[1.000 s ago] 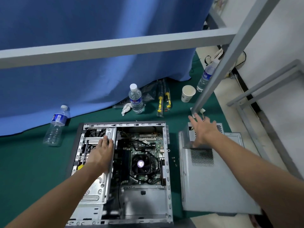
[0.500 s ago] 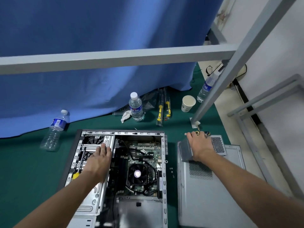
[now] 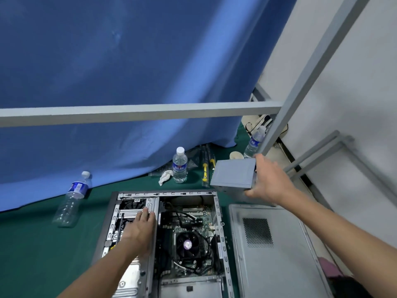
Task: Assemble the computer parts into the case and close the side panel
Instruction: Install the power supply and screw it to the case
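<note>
Left hand [image 3: 140, 230] lies flat on the drive cage inside the open case [image 3: 221, 233], grip loose, holding nothing. Right hand [image 3: 267, 179] grips the grey power supply [image 3: 233, 175] up in the air above the side panel [image 3: 279, 265]. One-handed hold, so it could slip or clip the fan [image 3: 187, 244]. Bottle labels [image 3: 180, 167] too blurry to read.

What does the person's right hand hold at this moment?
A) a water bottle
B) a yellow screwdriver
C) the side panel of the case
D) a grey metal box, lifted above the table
D: the right hand grips the grey power supply box in the air, above the side panel lying flat beside the open case.
</note>
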